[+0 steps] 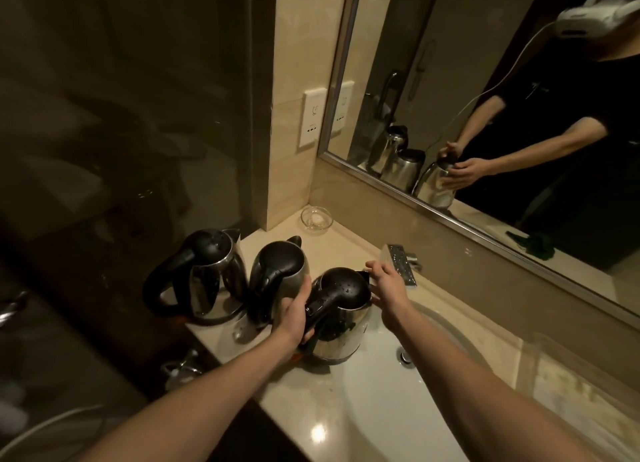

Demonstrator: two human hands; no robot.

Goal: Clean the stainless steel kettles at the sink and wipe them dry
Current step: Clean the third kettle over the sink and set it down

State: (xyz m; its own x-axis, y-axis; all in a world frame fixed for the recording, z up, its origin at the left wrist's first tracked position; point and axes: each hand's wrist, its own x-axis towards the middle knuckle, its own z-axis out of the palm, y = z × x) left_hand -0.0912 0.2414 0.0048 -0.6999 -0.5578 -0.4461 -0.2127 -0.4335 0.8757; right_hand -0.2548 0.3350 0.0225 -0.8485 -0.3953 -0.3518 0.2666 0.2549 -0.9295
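Three stainless steel kettles with black lids and handles stand in a row on the beige counter. The nearest kettle [341, 333] sits at the left rim of the white sink [388, 402]; water drops dot its lid. My left hand [294, 314] grips its black handle. My right hand [388, 288] lies against its spout side, fingers extended along the lid edge. The middle kettle [280, 264] and the far-left kettle [207, 271] stand untouched behind my left hand.
A chrome faucet [401, 264] juts over the sink behind my right hand. A small glass dish [317, 219] sits in the counter corner. A wall mirror [485, 98] rises behind the sink, a socket plate [311, 120] beside it. Dark glass stands to the left.
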